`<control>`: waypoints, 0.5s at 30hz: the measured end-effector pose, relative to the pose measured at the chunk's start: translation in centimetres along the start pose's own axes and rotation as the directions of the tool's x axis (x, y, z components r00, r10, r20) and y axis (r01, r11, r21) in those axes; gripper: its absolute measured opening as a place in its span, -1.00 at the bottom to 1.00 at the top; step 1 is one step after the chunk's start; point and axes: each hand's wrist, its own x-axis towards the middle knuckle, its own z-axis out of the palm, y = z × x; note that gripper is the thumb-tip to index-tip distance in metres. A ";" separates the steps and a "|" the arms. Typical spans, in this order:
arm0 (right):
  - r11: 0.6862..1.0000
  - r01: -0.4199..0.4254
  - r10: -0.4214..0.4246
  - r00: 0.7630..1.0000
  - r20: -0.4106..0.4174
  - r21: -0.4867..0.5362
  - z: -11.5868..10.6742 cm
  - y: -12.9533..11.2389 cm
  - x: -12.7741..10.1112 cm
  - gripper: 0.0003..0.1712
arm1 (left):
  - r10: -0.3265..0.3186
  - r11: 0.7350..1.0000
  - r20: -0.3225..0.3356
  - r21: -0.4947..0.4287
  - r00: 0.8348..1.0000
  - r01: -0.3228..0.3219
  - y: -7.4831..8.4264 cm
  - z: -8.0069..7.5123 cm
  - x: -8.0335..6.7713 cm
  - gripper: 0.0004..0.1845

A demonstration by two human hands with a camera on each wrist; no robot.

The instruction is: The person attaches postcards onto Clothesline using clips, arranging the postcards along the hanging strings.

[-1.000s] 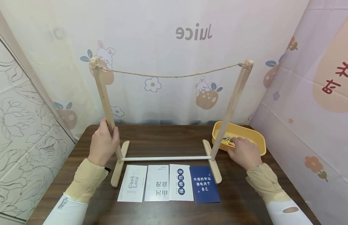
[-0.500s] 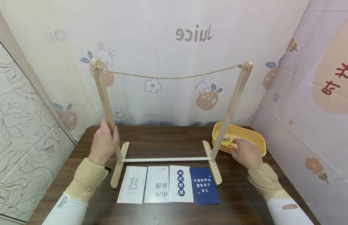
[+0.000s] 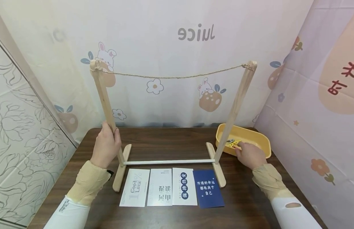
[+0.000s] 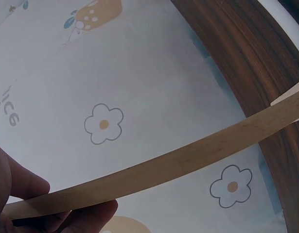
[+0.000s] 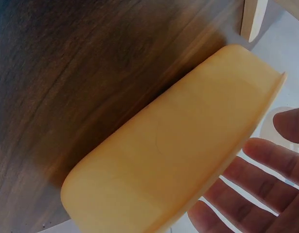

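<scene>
Inside the yellow tray [image 3: 255, 136], small pegs [image 3: 233, 143] lie just beside the right hand [image 3: 252, 155]; contact cannot be confirmed. Its fingers stand parted, no peg visible between them. Pegs should prove light, stiff, springy: pinch at the handle ends. The left hand [image 3: 106, 145] grips the wooden post [image 3: 104, 98], presumably rigid.

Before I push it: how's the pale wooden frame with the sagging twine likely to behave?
The pale wooden frame may tip if pushed high: its uprights are tall and slim over short wooden feet. Up top they could flex toward each other, since only slack brown twine joins them there. Down low it should stay truer, braced by the thin white rod.
</scene>
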 end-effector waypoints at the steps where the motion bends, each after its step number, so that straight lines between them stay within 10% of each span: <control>1: 1.000 -0.005 0.005 1.000 0.006 0.001 0.1 0.1 0.0 -0.76 | -0.004 1.000 0.002 0.002 1.000 0.004 0.0 0.0 0.0 -0.70; 15: 1.000 0.006 -0.006 1.000 0.006 -0.008 0.9 0.1 0.3 -0.77 | -0.030 0.999 0.028 0.026 0.999 0.030 0.0 -0.1 0.0 -0.68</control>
